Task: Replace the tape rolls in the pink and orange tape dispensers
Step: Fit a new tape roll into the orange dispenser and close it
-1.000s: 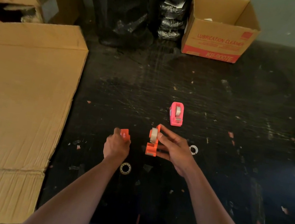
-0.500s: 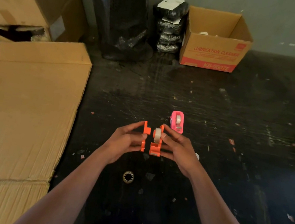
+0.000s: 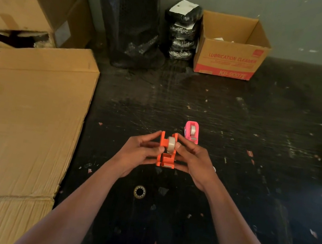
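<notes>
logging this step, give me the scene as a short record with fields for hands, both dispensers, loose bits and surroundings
left hand: grips the left half of the orange dispenser
right hand: grips its right half
orange dispenser: held above the black surface, halves nearly closed around a tape roll
pink dispenser: lies on the surface beyond the hands, with a roll inside
loose bits: empty core ring near the forearms
surroundings: open carton at the back, flat cardboard on the left
</notes>
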The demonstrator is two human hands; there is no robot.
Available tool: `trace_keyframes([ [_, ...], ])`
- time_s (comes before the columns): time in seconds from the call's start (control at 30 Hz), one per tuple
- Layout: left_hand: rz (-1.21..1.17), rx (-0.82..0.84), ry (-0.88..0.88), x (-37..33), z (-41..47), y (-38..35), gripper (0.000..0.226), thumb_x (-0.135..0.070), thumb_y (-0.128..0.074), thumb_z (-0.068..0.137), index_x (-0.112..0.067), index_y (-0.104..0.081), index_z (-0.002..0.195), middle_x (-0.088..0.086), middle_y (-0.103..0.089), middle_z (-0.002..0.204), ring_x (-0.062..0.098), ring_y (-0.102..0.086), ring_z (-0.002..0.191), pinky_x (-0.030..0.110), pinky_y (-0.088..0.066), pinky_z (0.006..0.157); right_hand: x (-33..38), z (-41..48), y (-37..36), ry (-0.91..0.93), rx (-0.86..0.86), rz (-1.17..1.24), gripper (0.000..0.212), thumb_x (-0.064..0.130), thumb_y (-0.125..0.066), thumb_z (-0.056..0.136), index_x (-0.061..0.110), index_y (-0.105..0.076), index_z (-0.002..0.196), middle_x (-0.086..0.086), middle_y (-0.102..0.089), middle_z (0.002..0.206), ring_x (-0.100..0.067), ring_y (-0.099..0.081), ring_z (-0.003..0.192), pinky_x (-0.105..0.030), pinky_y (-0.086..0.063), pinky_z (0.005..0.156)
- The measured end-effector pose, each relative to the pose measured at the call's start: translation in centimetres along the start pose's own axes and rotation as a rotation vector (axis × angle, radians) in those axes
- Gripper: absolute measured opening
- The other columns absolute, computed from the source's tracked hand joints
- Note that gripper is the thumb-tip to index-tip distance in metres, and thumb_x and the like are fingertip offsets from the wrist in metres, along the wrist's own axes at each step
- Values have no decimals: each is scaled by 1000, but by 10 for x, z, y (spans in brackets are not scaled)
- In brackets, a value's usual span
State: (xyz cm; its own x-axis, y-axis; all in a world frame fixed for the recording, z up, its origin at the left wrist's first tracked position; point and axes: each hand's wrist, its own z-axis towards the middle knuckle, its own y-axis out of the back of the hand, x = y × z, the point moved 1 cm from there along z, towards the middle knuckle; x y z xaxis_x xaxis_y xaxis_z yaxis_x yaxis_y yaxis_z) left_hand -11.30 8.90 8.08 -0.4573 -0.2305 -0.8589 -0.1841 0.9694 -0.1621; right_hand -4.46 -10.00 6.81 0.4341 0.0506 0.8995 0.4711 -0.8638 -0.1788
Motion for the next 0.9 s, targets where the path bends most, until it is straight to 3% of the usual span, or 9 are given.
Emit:
trace_keyframes([
  [0.63,-64,29,49,3,3,6,49,-2,-60,99,-25,-57,142,12,-75,122,26,-74,112,50,-56,101,-3,7,-12,-11,-45,37,40,15,-67,98,22,-64,137,-4,-79,115,-19,-77,105,-44,-65,81],
  [0.83,-67,-79,49,9,10,7,39,-2,-63,97,-15,-58,134,16,-75,119,25,-77,103,43,-64,86,-11,12,-16,8,-91,-20,30,16,-65,99,21,-67,129,-8,-76,115,-18,-78,102,-45,-65,84],
  [0.9,-53,-71,49,13,11,9,36,-3,-63,98,-15,-61,132,15,-75,119,24,-77,104,44,-63,88,-13,13,-17,8,-91,-43,28,15,-63,101,20,-68,128,-6,-78,113,-17,-78,102,-44,-65,86],
])
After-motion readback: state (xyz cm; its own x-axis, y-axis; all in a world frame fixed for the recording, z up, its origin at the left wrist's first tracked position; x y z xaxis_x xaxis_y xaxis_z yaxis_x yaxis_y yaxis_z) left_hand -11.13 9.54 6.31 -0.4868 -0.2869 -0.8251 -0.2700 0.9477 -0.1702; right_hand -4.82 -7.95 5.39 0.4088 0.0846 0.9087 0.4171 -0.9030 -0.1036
